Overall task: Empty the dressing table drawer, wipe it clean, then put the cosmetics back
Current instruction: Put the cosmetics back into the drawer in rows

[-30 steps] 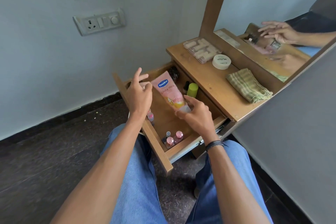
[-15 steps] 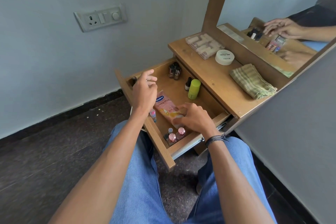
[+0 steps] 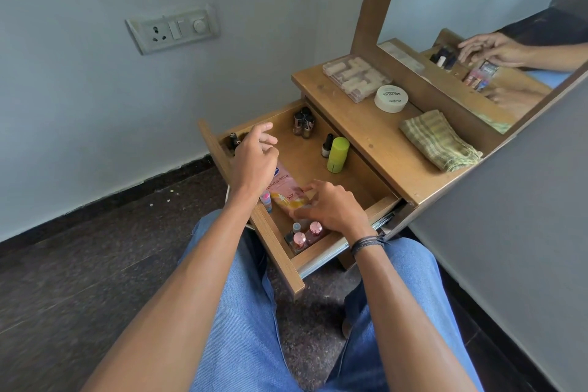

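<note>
Nearest are the person's blue-jeaned legs (image 3: 241, 312) and both forearms reaching forward over them. The right hand (image 3: 331, 207), with dark cords at the wrist, is spread palm down, its fingers resting on the lower end of a pink tube (image 3: 284, 189) that lies flat on the floor of the open drawer (image 3: 280, 264). The tube reads "Gluta-Hya" and "10X" — the blue logo at its top is half hidden. Just in front of that hand, in the drawer's near corner, stand small bottles with pink caps (image 3: 305, 234). The left hand (image 3: 254, 157) hovers over the drawer's left side, fingers loosely curled and holding nothing; a small pink-and-blue stick (image 3: 265, 200) shows below its wrist.

Farther in stand a lime-green container (image 3: 337, 154) beside a small dark dropper bottle (image 3: 327, 146), and a cluster of dark bottles (image 3: 304, 122) at the back.

On the tabletop (image 3: 366, 137) lie a folded striped cloth (image 3: 440, 140), a white round tub (image 3: 391, 99) marked "NAIL POLISH" — smaller print unreadable — and a clear compartment box (image 3: 351, 76). Behind stands the mirror (image 3: 477, 3).
</note>
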A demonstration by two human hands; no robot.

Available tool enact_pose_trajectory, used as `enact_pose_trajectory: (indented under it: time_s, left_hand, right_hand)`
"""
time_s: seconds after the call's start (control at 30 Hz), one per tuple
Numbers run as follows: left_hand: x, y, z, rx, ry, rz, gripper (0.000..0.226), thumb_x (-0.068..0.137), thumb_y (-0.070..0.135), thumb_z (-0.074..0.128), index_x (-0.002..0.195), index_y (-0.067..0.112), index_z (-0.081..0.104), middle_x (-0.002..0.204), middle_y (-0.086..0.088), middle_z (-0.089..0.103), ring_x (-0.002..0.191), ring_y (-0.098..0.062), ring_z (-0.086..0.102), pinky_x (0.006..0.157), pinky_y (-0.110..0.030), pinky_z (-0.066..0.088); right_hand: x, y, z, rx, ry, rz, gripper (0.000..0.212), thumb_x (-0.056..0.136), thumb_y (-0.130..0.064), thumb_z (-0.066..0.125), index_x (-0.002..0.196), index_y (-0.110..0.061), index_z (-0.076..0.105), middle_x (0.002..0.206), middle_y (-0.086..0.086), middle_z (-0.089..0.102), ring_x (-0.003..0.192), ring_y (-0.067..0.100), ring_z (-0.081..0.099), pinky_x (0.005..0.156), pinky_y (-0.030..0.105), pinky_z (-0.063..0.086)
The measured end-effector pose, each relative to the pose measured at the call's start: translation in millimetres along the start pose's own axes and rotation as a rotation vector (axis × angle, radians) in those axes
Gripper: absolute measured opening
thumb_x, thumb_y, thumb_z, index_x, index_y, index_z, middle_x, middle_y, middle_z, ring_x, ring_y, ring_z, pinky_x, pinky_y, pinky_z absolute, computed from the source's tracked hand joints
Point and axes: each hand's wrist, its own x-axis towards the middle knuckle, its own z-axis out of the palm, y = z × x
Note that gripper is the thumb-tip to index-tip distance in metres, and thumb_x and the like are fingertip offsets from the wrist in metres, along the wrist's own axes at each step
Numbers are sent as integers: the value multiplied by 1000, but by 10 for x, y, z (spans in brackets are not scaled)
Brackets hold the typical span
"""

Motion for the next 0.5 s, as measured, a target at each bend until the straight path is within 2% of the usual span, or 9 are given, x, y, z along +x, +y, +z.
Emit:
enact_pose_trajectory:
  time_s: [0.2, 0.3, 0.4, 0.5]
  left_hand:
    - [-1, 15, 0, 15, -4, 8, 43, 99, 8, 56, 139, 22, 55, 110, 17, 63, 90, 3, 58, 81, -28, 55]
    - [1, 19, -3, 18, -3, 8, 42, 99, 8, 56, 139, 22, 56, 112, 14, 64, 87, 5, 57, 71, -17, 49]
    - [-8, 31, -3, 11, -4, 12, 41, 99, 9, 56, 138, 23, 55, 108, 17, 62, 87, 4, 57, 75, -22, 52]
    - [-12, 28, -6, -21, -8, 16, 42, 99, 7, 55, 138, 22, 55, 110, 15, 62, 93, 0, 59, 80, -27, 54]
  right_hand:
    - [5, 25, 7, -33, 23, 3, 55, 88, -59, 71, 133, -29, 60, 110, 1, 74, 91, 20, 69, 74, 33, 53]
    - [15, 54, -14, -3, 69, 63, 61, 84, -72, 65, 131, -32, 62, 113, 1, 74, 98, 23, 70, 86, 41, 58]
    - [-44, 73, -137, -8, 189, 62, 59, 87, -70, 61, 129, -29, 65, 117, 1, 73, 104, 24, 70, 91, 44, 58]
    - [-105, 55, -381, 56, 401, 6, 44, 93, -59, 62, 122, -27, 70, 109, -3, 75, 89, 14, 71, 79, 39, 62]
